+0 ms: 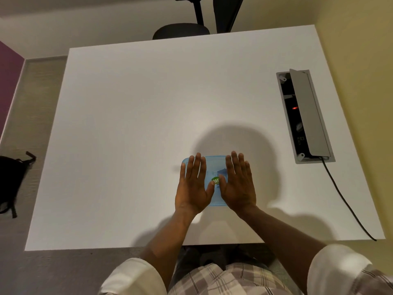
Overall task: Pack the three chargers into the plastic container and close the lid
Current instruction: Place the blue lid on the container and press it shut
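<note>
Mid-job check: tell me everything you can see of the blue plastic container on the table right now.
The container is a pale blue, see-through plastic box, roughly rectangular with rounded corners, lying flat near the front edge of the white table. Its lid is on top, bearing a round green sticker near the middle. A dark shape shows faintly through the lid; the contents cannot be made out. The left hand and right hand lie flat, palms down, fingers spread, covering both its sides. Whether the lid is fully snapped shut cannot be told.

Hands (214, 186) cover most of blue lid (214, 165); container contents unseen; green sticker (215, 180) text unreadable.
</note>
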A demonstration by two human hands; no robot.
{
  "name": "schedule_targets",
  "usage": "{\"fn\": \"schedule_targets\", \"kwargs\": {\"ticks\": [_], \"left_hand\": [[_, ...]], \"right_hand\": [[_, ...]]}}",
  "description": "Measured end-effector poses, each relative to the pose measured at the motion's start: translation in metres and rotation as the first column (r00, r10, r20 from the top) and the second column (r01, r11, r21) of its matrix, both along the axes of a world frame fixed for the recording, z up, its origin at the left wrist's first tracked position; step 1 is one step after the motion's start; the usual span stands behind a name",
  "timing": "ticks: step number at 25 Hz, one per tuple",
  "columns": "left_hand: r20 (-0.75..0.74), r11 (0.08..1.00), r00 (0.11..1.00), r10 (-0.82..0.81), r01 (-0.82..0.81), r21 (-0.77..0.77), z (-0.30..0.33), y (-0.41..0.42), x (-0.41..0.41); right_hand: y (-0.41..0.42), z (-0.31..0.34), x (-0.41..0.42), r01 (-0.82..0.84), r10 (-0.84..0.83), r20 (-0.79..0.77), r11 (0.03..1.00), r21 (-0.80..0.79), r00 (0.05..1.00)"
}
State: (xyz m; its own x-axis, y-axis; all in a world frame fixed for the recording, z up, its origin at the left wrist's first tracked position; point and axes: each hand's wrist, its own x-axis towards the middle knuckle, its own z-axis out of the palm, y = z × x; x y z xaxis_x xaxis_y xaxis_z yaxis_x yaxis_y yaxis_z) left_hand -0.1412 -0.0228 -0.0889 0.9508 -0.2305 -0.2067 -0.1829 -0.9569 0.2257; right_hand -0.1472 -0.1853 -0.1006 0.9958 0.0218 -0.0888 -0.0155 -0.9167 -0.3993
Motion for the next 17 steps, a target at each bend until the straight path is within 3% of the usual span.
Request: {"fn": "schedule_targets", "kwargs": {"ticks": [17], "left_hand": [[-0.010,0.999,1.000,-0.014,0.014,-0.033,-0.0069,0.0000,0.0001]], "right_hand": [[0.0042,-0.0055,0.0002,-0.003,0.006,0.040,0.998,-0.057,0.999]]}}
